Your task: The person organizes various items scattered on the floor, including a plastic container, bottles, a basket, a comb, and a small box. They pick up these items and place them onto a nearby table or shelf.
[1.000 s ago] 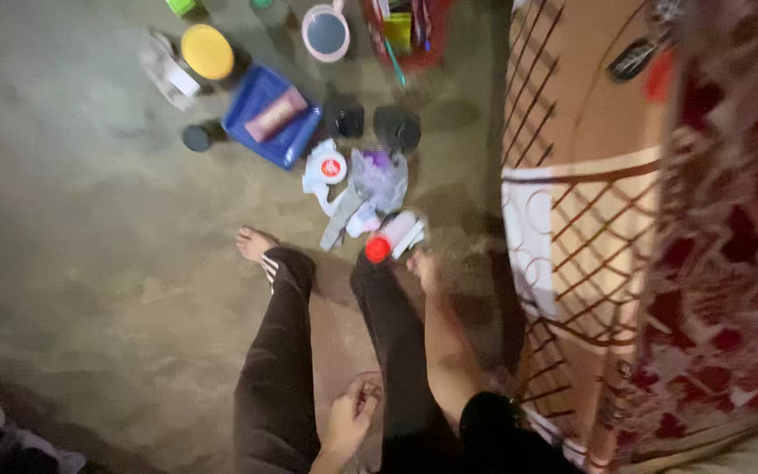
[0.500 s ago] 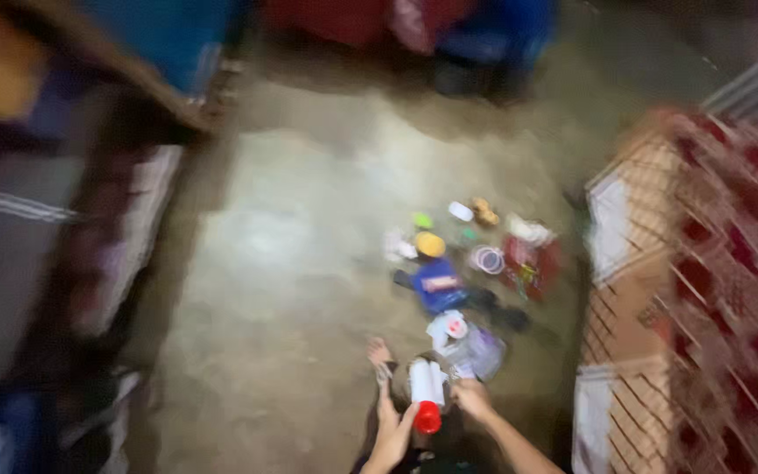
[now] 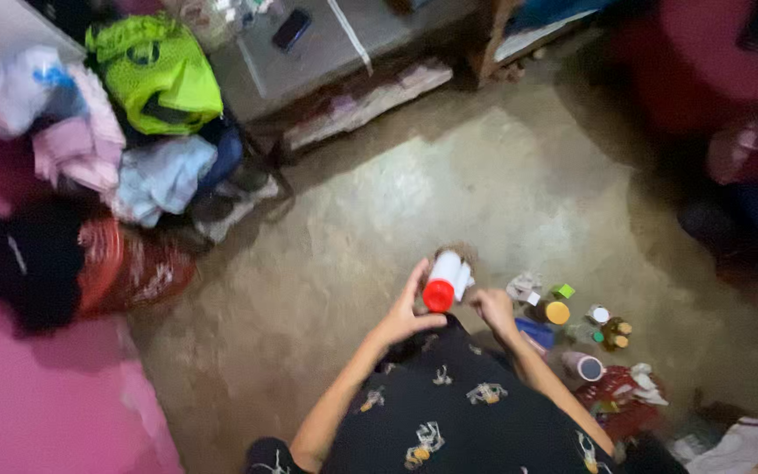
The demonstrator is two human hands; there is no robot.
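Head view shows both hands at lower centre gripping a white bottle (image 3: 447, 274), left hand (image 3: 404, 313) on its red cap (image 3: 438, 296), right hand (image 3: 491, 307) steadying, likely uncapping next.

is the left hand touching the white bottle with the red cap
Touching. The head view shows the left hand wrapped against the red cap end of the white bottle, fingers on it with no gap.

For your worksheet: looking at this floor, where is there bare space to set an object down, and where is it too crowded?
Bare concrete floor lies between the clothes pile, the low shelf and the hands holding the white bottle. It is crowded right of the right hand, among the small jars and lids.
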